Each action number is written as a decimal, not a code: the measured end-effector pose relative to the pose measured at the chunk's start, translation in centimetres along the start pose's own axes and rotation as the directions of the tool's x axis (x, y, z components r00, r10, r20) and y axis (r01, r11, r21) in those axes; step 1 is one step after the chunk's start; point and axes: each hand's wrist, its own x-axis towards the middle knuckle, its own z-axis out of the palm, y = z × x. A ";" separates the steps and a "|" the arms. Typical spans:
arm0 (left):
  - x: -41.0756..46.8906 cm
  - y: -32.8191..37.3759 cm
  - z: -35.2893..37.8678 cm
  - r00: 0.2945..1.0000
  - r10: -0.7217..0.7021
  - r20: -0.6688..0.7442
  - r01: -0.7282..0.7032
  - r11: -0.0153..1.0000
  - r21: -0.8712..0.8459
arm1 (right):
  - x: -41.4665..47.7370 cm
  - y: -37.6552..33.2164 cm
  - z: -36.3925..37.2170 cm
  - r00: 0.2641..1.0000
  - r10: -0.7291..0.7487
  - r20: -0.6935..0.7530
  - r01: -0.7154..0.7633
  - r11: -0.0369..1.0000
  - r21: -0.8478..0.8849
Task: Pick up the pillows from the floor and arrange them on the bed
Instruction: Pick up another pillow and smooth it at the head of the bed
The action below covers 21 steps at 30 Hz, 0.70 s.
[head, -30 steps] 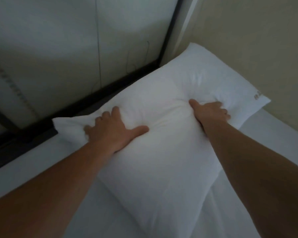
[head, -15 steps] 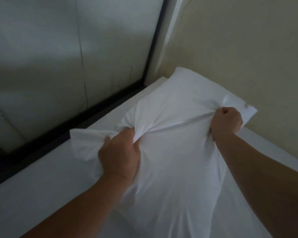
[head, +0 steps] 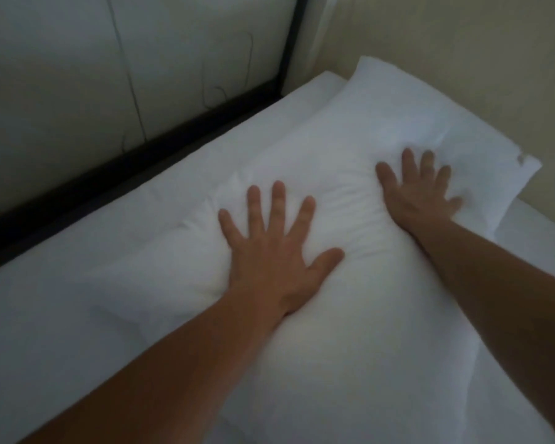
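A white pillow (head: pixel 359 149) lies flat on the white bed (head: pixel 61 309), its far end in the corner where the headboard meets the wall. My left hand (head: pixel 273 248) presses palm down on the pillow's middle, fingers spread. My right hand (head: pixel 420 190) rests flat on the pillow further right, fingers apart and slightly blurred. Neither hand grips the fabric. The pillow's near end runs under my forearms toward the bottom of the view.
A pale padded headboard (head: pixel 109 75) with a black frame strip (head: pixel 135 165) runs along the bed's far-left side. A beige wall (head: pixel 462 59) borders the bed on the right. Bare sheet shows left of the pillow.
Half a second ago both fists bunched and lifted the pillowcase. Now the pillow lies flat and both hands have let go and press on it with open palms.
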 end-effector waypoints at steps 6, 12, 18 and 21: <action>-0.6 -0.6 -0.3 1.000 -0.001 -0.006 0.001 0.999 -0.034 | 1.4 4.8 -2.0 0.981 0.181 0.075 -0.184 0.982 0.036; -2.8 -0.9 -1.7 0.992 -0.114 0.061 0.116 0.993 -0.035 | -2.9 3.5 -3.1 0.910 0.387 0.151 -0.413 0.879 0.239; -7.7 -1.3 -3.0 0.971 -0.178 0.157 0.182 0.983 -0.008 | -10.1 0.5 -2.9 0.995 0.099 0.011 -0.099 0.991 0.091; -10.1 -1.2 -3.9 0.965 -0.163 0.207 0.163 0.986 0.018 | -14.4 -1.6 -2.4 0.969 -0.244 0.026 0.244 0.970 0.007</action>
